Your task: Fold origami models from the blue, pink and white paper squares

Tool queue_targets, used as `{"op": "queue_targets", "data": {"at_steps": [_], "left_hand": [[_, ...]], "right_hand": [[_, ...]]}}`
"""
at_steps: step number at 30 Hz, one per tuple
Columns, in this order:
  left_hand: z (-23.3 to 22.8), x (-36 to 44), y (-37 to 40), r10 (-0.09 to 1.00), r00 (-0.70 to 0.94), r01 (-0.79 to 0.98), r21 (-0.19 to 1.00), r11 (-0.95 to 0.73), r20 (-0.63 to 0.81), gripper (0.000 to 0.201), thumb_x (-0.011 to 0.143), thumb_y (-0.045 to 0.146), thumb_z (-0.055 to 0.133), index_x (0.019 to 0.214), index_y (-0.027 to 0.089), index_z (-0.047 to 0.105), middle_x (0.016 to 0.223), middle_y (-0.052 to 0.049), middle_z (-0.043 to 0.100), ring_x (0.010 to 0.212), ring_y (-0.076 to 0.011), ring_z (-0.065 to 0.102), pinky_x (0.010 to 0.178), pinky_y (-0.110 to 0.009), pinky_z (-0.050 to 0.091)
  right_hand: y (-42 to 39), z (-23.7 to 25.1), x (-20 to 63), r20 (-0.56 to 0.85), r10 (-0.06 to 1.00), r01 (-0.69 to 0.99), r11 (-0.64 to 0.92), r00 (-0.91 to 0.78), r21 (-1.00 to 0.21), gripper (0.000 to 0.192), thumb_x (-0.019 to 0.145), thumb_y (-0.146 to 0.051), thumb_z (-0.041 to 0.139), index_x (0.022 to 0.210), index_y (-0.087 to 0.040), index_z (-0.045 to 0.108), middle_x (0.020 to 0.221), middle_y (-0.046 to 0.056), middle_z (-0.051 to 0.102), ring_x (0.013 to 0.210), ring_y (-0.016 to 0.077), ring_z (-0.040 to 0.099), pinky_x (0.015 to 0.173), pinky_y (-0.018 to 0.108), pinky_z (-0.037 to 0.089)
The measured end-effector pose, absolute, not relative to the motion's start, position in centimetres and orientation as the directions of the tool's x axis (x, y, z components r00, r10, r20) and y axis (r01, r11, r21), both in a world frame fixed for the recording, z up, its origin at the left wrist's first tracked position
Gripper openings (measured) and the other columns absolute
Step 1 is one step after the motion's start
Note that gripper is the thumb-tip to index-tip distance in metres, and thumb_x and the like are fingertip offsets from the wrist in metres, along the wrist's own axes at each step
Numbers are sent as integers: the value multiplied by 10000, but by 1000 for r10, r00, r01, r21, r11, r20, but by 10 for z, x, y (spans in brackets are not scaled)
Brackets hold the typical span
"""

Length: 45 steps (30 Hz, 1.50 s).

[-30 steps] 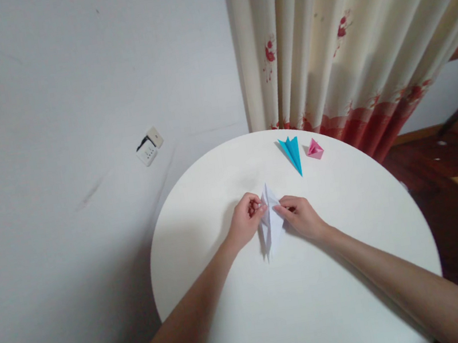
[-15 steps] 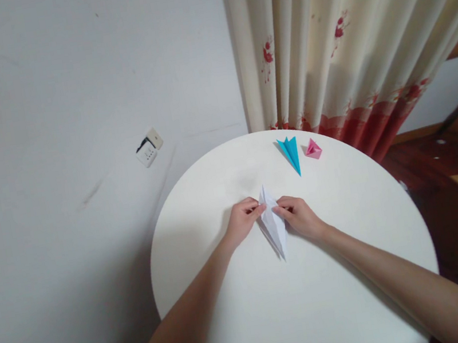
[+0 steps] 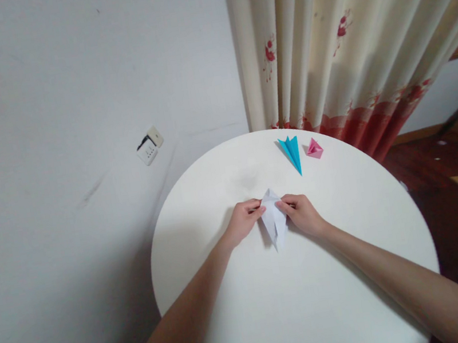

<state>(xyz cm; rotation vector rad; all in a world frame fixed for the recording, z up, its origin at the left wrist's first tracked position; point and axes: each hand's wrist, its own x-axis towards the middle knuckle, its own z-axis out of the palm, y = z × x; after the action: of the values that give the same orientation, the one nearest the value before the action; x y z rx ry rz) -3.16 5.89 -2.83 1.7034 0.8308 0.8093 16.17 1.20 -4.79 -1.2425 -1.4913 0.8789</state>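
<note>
A white folded paper (image 3: 275,222), shaped like a long diamond, is held between my two hands over the round white table (image 3: 250,307). Its long narrow point faces me, split by a slit, and its shorter tip faces the wall. My left hand (image 3: 243,220) pinches the left edge between thumb and fingers. On the opposite edge, my right hand (image 3: 301,212) grips the paper the same way, thumb on top. The fingertips underneath are partly hidden by the paper.
Toward the table's far edge lie a blue folded paper plane (image 3: 291,154) and a small pink folded paper piece (image 3: 315,149). Behind them hangs a cream and red curtain (image 3: 325,63). A wall (image 3: 49,107) with a socket (image 3: 148,151) rises on the left.
The white paper has turned and tilted between my hands, so its near point sits farther from me and its top looks wider. My right hand has shifted slightly right.
</note>
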Motion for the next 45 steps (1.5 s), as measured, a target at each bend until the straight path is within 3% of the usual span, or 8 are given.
{"op": "queue_targets", "data": {"at_steps": [7,14,24,28,31,34,39,45], "left_hand": [[-31,-30,59,865,499,94,988,-119,57,307,793,358,667,994,138,744,932,-78,729,883,-226,633,808,-326,485],[-31,-30,59,882,452,202,948,-245,132,202,781,332,680,718,151,744,802,-54,677,739,-166,601,680,-260,457],[-36,-31,60,858,504,321,901,-293,99,212,842,318,603,847,153,736,724,-12,664,676,-155,570,614,-247,418],[-40,-29,57,860,486,420,821,-386,156,304,841,233,610,1134,183,674,775,2,647,657,-135,555,611,-239,437],[-41,-28,55,846,456,506,701,-503,277,513,818,163,638,1320,224,551,1004,-36,649,847,-160,600,793,-288,499],[-38,-27,53,763,536,552,534,-641,361,538,858,151,593,1378,245,493,1254,-72,589,1157,-201,539,1031,-358,423],[-37,-28,47,651,734,573,340,-746,192,455,991,249,347,1440,201,400,1501,-83,428,1417,-214,328,1168,-422,267],[-37,-31,39,621,784,604,204,-770,21,538,1013,348,268,1512,152,233,1600,-100,208,1490,-236,110,1193,-475,128]], "right_hand": [[12,-48,161,218,976,260,213,-11,-942,401,897,-476,526,700,-153,659,671,24,592,600,144,511,560,256,405],[13,-50,163,257,966,308,254,-31,-917,339,909,-419,516,779,-163,697,773,44,638,669,161,552,605,267,418],[11,-38,170,305,940,631,332,-155,-701,361,932,-299,479,592,-192,535,663,19,536,648,157,501,643,280,361],[10,-41,166,240,965,747,233,-101,-623,94,880,-241,567,829,-191,628,721,24,600,695,175,525,655,279,362],[8,-40,163,212,976,823,157,-46,-545,322,853,-239,621,1166,-181,579,855,49,645,836,212,559,732,290,407],[6,-36,163,256,965,883,169,-58,-437,517,866,-237,605,1357,-161,461,1119,124,624,1033,257,529,885,344,423],[4,-37,161,262,946,906,272,-190,-324,481,921,-153,432,1398,-208,455,1471,119,428,1324,274,363,1035,419,367],[5,-52,154,161,938,896,343,-308,-282,546,980,-228,288,1509,-90,272,1573,136,279,1471,247,175,1168,508,157]]}}
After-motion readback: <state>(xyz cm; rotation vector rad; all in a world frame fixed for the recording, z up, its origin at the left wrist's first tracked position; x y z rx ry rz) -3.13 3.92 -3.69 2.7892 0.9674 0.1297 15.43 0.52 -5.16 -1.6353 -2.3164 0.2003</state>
